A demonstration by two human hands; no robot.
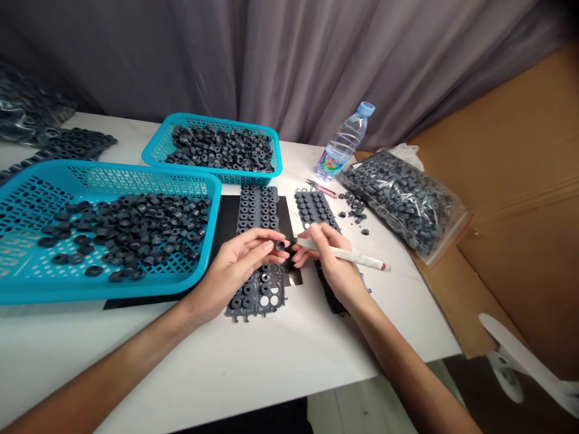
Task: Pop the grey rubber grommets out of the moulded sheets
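My left hand (237, 262) pinches a small dark grey rubber ring (280, 246) between thumb and fingers. My right hand (337, 265), just to its right, grips a pen-shaped tool (364, 260) with a white wrapped handle and a reddish end. The tool's narrow end points toward the ring; its tip is too small to make out. Under my left fingertips lies a moulded rubber sheet (257, 208) with rows of such rings and several empty holes at its near end. A second sheet (314, 205) lies partly hidden beneath my right hand.
Two blue baskets of loose rings, a near one (212, 235) and a far one (149, 150), stand left. Pink-handled snips (328, 191), rubber scraps (357, 208), a water bottle (341, 144) and a filled plastic bag (402, 199) lie right, beside cardboard (520, 157).
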